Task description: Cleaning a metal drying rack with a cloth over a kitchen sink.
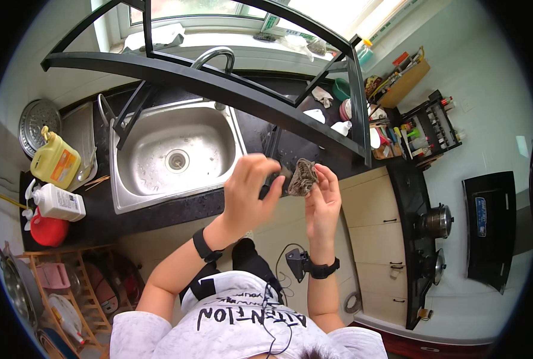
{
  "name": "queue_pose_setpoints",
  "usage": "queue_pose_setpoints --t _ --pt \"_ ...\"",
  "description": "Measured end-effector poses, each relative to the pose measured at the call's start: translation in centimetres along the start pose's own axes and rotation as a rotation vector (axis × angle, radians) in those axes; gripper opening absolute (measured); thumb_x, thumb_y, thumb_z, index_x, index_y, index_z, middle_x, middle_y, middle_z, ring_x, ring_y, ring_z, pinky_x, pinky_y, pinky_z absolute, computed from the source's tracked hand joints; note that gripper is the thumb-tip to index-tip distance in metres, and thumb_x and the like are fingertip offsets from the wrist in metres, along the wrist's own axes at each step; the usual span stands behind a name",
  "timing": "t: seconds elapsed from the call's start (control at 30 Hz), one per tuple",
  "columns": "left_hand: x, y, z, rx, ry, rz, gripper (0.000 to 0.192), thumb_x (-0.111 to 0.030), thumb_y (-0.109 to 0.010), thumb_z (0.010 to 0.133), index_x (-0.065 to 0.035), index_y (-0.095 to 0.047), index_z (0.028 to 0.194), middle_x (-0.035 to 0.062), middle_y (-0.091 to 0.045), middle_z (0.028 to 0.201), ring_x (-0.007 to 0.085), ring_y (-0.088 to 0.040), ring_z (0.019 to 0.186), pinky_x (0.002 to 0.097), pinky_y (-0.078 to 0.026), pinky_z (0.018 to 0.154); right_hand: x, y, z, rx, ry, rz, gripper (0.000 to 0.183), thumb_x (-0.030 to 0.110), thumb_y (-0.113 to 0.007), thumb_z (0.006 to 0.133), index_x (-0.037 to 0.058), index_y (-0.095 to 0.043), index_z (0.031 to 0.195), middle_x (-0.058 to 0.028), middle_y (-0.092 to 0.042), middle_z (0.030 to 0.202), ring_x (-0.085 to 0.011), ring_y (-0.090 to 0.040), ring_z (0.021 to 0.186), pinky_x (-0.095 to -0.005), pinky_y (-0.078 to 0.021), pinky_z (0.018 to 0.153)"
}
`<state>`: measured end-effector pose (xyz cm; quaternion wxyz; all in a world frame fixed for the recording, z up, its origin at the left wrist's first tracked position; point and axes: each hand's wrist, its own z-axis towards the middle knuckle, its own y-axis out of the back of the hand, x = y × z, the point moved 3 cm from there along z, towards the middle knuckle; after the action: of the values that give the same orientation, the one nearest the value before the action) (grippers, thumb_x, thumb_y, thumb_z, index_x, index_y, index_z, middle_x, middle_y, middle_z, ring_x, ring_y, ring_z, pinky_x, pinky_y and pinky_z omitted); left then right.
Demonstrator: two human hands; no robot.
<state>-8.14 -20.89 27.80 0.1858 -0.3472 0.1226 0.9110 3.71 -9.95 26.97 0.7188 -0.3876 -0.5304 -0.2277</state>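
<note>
My right hand (322,197) pinches a crumpled, brownish-grey mesh scouring pad (302,178) between thumb and fingers. Left of the pad, my left hand (251,193) is raised and blurred by motion. Its thumb and bent fingers stand a little apart, and no held thing shows clearly between them. A small blurred shape hovers between its fingertips and the pad; what it is cannot be told. Both hands are over the front edge of the black countertop (168,217), to the right of the stainless steel sink (194,143).
A black metal rack (212,85) spans above the sink and faucet (219,53). At left stand a yellow jug (55,159), a white pump bottle (62,203) and a red container (49,229). A spice rack (434,125), a pot (434,221) and beige cabinets (374,233) are at right.
</note>
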Motion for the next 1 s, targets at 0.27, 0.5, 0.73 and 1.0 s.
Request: queue_pose_setpoints --t 0.27,0.5,0.73,1.0 --pt "2.6 -3.0 -0.3 0.352 0.472 -0.55 0.031 -0.009 -0.06 0.083 0.0029 -0.055 0.111 0.0125 -0.048 0.112 0.0216 -0.057 0.098 0.0299 -0.052 0.079 -1.4 0.0 1.0 0.045 -0.062 -0.024 0.029 -0.005 -0.055 0.084 0.0008 -0.048 0.112 -0.0067 -0.051 0.112 -0.0133 -0.053 0.103 -0.0253 -0.0442 0.087" --pt "4.1 -4.6 -0.4 0.37 0.591 -0.619 0.019 0.003 -0.058 0.081 0.0038 -0.056 0.1 0.0082 -0.052 0.106 0.0165 -0.057 0.096 0.0278 -0.053 0.077 -2.0 0.8 2.3 0.019 -0.025 -0.203 0.012 -0.001 -0.059 0.083 0.0003 -0.065 0.093 -0.0065 -0.05 0.112 -0.0135 -0.052 0.1 -0.0268 -0.0425 0.087" --pt "7.7 -6.0 2.9 0.023 0.663 -0.789 0.021 0.002 -0.061 0.078 0.0004 -0.055 0.098 0.0058 -0.057 0.087 0.011 -0.057 0.08 0.0239 -0.048 0.068 2.4 1.9 4.5 -0.194 0.324 -0.545 0.026 0.003 -0.049 0.089 -0.0009 -0.051 0.115 -0.0095 -0.053 0.113 -0.0171 -0.05 0.106 -0.0302 -0.0376 0.094" --pt "9.3 -12.6 13.2 -0.079 0.62 -0.978 0.032 -0.005 -0.068 0.077 0.003 -0.056 0.105 0.0055 -0.061 0.092 0.0105 -0.058 0.082 0.0218 -0.047 0.072 9.4 -2.1 7.9 0.1 0.858 -1.196 0.061 0.006 -0.067 0.075 0.0048 -0.038 0.129 -0.0214 -0.03 0.14 -0.0344 -0.036 0.127 -0.0407 -0.0328 0.103"
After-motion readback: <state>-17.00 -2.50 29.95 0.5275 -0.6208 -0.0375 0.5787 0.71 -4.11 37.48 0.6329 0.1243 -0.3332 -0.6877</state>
